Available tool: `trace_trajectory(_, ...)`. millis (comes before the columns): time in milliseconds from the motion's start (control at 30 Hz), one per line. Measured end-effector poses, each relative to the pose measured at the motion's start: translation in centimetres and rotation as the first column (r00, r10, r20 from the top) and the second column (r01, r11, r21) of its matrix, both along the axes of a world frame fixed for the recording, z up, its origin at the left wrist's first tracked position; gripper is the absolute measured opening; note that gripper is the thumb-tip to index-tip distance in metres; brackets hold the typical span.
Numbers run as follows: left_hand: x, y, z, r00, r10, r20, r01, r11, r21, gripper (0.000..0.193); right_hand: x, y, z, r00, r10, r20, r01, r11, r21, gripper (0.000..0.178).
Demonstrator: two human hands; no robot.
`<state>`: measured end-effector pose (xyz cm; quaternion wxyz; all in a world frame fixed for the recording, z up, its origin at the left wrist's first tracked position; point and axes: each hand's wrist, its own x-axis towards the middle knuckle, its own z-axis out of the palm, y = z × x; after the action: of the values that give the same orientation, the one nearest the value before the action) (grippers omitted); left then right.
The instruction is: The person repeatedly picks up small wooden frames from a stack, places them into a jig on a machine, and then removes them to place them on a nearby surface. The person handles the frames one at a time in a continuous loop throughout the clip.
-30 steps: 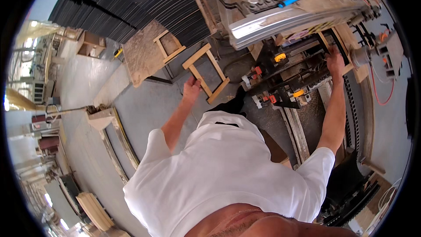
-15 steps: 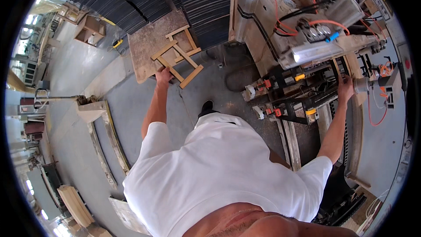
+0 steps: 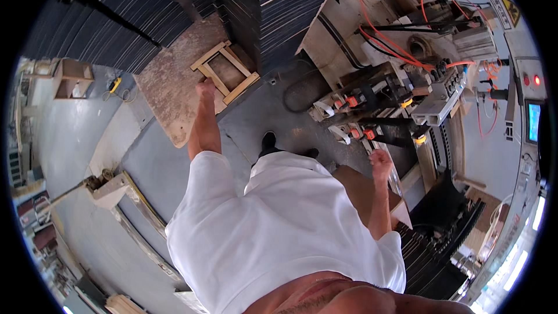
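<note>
My left hand (image 3: pixel 205 88) is closed at the near left rail of a small light-wood frame (image 3: pixel 242 87). The frame lies flat over another piece of similar frame on a worn brown board (image 3: pixel 165 93), and the fingertips are partly hidden. Lower right, my right hand (image 3: pixel 381 164) hangs in the air with its fingers curled and nothing visible in them. Closest to it are the orange-knobbed clamps (image 3: pixel 369 134) of a machine, with a silvery metal block (image 3: pixel 439 107) farther right.
Tall dark stacked sheets (image 3: pixel 302 0) stand behind the board. A pallet truck (image 3: pixel 131 197) sits on the floor at left, and a brown box (image 3: pixel 75 79) farther off. Orange air hoses (image 3: pixel 386 38) run over the machine. At far right is a control panel with a lit screen (image 3: pixel 533 122).
My right hand has left the machine and come back toward my body. The wooden frame under my left hand has been lowered and lined up over the other piece. My view has turned right.
</note>
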<state>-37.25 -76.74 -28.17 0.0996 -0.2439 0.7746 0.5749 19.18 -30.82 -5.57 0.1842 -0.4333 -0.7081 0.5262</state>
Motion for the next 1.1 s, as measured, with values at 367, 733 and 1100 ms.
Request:
trace_trajectory(367, 4.5, 5.2, 8.1, 0.845, -0.530, -0.071, 0.307, 0.590, -0.747, 0.048, 6.3, -5.4, -5.3, 0.979, -0.064, 0.193, 0.081, 0.993, -0.085, 0.005)
trace_trajectory(733, 9.3, 9.9, 6.3, 0.280, -0.944, 0.175, 0.346, -0.070, -0.936, 0.027, 6.0, -4.0, 13.1, 0.906, -0.191, 0.379, -0.027, 0.865, 0.501, 0.024)
trace_trajectory(1100, 13.6, 12.8, 7.8, 0.530, -0.836, 0.145, 0.096, -0.110, -0.989, 0.035, 29.2, -5.4, 42.4, 0.176, -0.975, 0.133, -0.153, 0.106, 0.982, 0.015)
